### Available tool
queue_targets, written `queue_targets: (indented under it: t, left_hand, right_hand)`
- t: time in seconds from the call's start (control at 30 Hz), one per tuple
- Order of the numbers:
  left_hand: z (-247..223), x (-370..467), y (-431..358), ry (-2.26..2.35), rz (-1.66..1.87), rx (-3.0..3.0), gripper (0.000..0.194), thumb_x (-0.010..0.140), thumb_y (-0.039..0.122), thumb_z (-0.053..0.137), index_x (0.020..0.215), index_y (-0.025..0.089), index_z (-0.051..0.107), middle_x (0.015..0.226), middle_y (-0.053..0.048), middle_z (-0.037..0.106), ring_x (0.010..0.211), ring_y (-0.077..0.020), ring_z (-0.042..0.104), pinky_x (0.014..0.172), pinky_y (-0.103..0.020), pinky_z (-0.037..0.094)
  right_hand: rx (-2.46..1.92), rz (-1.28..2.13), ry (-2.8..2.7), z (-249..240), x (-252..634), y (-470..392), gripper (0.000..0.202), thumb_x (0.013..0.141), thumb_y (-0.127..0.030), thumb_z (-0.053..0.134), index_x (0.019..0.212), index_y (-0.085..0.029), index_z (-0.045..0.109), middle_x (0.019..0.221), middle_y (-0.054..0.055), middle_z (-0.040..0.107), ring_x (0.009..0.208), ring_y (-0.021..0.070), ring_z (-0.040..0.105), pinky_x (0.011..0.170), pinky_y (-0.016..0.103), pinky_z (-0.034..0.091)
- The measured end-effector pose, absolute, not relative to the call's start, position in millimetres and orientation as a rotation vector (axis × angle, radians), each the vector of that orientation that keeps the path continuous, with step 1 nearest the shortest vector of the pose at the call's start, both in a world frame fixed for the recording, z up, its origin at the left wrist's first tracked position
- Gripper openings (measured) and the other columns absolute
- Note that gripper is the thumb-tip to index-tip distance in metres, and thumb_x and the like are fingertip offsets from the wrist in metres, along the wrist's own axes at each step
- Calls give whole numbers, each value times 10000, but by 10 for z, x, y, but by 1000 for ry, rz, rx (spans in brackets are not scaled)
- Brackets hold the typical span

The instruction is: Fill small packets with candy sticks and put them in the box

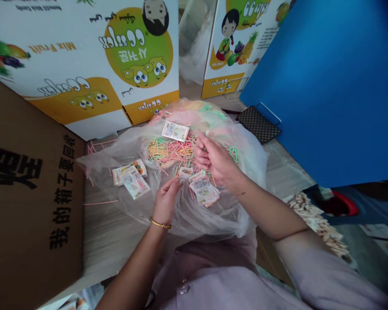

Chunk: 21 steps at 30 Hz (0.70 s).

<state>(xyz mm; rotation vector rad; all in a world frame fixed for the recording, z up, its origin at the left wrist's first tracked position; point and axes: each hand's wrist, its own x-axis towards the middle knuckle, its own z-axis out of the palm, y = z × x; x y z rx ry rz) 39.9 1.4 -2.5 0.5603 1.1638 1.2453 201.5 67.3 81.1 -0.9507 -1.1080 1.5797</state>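
Observation:
A clear plastic bag (252,159) lies spread on the table, with a heap of thin pink, green and yellow sticks (173,150) in its opening. My left hand (166,200), with a gold bangle at the wrist, pinches a small printed packet (185,171) by its near edge. Above the sticks my right hand (213,159) is closed, fingers curled; what they hold, if anything, I cannot make out. Printed packets lie around on the bag: one (175,131) behind the sticks, a small stack (204,191) below my right hand, and overlapping ones (134,181) at the left.
Printed white and orange cartons (93,51) stand behind, a brown cardboard box (29,185) at the left. To the right rises a blue panel (320,94), with a dark checkered pouch (258,124) beside it. Loose pink sticks (101,202) lie on the grey tabletop (100,232).

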Motion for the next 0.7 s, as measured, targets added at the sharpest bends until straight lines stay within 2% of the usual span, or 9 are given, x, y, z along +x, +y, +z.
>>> queue_targets:
  t: [0.13,0.3,0.37,0.43,0.5,0.57,0.7]
  left_hand:
    - [34,441,12,1131,1190,561,378,599,498,903,832,212,823,997,-61,804,1030,-247,710,1019,-433,530]
    - [33,435,10,1133,1170,569,369,623,499,891,834,206,816,985,-58,801,1047,-251,710,1025,-432,524]
    - [31,434,7,1123,1175,567,367,621,499,893,824,204,813,976,-53,800,1015,-238,715,1014,-423,532]
    - [30,432,4,1112,1172,570,363,628,496,890,823,200,811,968,-51,797,982,-225,717,1005,-416,539]
    - [32,430,1,1102,1168,572,350,644,491,883,824,200,808,954,-49,794,968,-220,718,1005,-420,540]
    - [35,429,0,1092,1164,574,341,661,488,875,828,200,804,957,-52,793,981,-226,718,1015,-431,536]
    - [43,424,7,1082,1150,578,336,678,476,868,846,193,803,1000,-66,793,1038,-239,711,1044,-446,525]
  right_hand:
    - [-885,1391,-958,871,1789,699,559,948,-743,482,735,-252,323,577,-91,233,467,97,216,505,237,390]
    - [-871,1241,-1075,729,1654,640,564,977,-738,423,715,-246,334,578,-72,267,483,104,269,491,243,347]
    - [-911,1214,-1170,664,1664,599,553,1000,-718,385,713,-247,347,582,-61,300,489,110,318,499,252,369]
    - [-983,1180,-1294,623,1695,552,542,1025,-693,334,720,-247,382,599,-40,398,537,121,443,594,271,465]
    - [-1055,1109,-1425,601,1731,514,529,1044,-662,293,749,-248,438,673,-3,549,680,147,584,782,312,531]
    - [-1124,1025,-1504,585,1761,499,511,1058,-627,262,801,-249,491,797,33,667,843,173,651,933,348,520]
    - [-1230,1027,-1555,541,1790,546,502,1080,-548,232,940,-242,606,945,54,748,1032,187,675,1056,370,472]
